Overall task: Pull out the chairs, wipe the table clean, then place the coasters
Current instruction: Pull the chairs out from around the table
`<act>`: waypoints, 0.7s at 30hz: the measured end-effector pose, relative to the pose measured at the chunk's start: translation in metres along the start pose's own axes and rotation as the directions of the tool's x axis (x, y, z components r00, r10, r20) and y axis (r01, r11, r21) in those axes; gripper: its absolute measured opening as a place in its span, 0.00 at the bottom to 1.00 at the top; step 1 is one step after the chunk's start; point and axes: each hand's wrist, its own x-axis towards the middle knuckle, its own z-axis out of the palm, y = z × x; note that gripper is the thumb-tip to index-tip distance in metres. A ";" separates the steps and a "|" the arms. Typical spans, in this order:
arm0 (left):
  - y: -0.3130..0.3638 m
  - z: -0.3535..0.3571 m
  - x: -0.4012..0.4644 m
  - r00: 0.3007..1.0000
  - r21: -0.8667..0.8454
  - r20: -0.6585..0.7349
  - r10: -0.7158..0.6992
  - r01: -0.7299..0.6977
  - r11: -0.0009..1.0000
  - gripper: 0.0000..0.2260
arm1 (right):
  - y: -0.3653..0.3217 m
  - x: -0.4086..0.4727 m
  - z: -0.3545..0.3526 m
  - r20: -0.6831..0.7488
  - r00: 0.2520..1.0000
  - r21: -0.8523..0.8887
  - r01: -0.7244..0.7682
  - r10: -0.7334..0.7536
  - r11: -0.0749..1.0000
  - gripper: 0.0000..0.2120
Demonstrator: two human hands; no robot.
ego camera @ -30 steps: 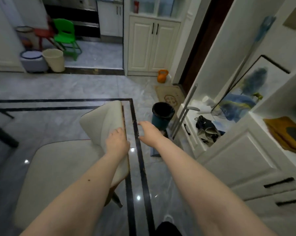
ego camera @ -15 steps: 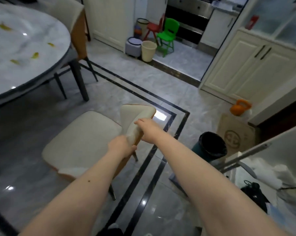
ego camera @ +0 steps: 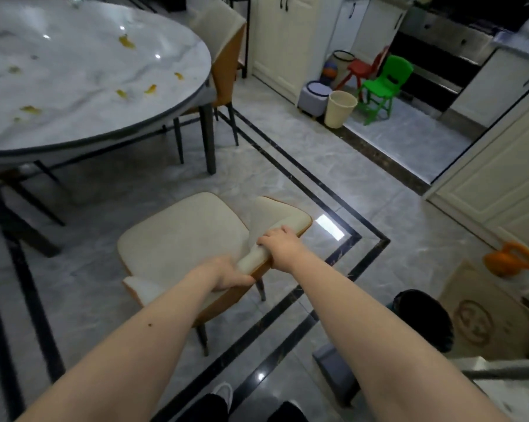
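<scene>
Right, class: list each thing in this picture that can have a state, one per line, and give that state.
Near chair: pulled clear of the table, gripped by its backrest.
Far chair: tucked in at the table.
Table: unwiped, yellow scraps scattered on top.
Left hand: closed on the backrest.
Right hand: closed on the backrest.
Cream bin: upright, open-topped.
Green chair: upright.

Cream-cushioned dining chair (ego camera: 184,236) with tan-orange shell; worktop (ego camera: 74,71) white marble, grey-veined, flecked with yellow scraps (ego camera: 126,41) — far right, a bright green plastic chair (ego camera: 385,83).
</scene>
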 end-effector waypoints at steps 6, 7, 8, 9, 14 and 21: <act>-0.006 0.019 -0.011 0.991 -0.205 -0.120 -0.065 0.040 0.978 0.30 | 0.012 0.010 0.004 0.022 0.983 -0.102 0.182 -0.180 0.978 0.20; -0.005 0.021 -0.012 0.981 -0.188 -0.189 -0.050 0.014 0.982 0.27 | 0.014 0.009 0.003 -0.002 0.984 -0.115 0.176 -0.177 0.978 0.19; -0.003 0.030 -0.015 0.959 -0.155 -0.279 -0.053 0.010 0.988 0.25 | 0.015 0.008 0.003 -0.026 0.981 -0.138 0.189 -0.195 0.972 0.19; -0.002 0.036 -0.018 0.926 -0.076 -0.374 -0.046 0.019 0.997 0.24 | 0.017 0.006 0.003 -0.054 0.979 -0.158 0.185 -0.196 0.970 0.18; 0.002 0.068 -0.034 0.801 0.103 -0.590 -0.101 0.198 0.975 0.21 | 0.016 0.004 0.012 -0.108 0.965 -0.209 0.212 -0.238 0.955 0.21; -0.005 0.050 -0.020 0.815 0.156 -0.573 -0.087 0.212 0.965 0.17 | 0.016 0.026 0.013 -0.088 0.958 -0.157 0.256 -0.272 0.954 0.21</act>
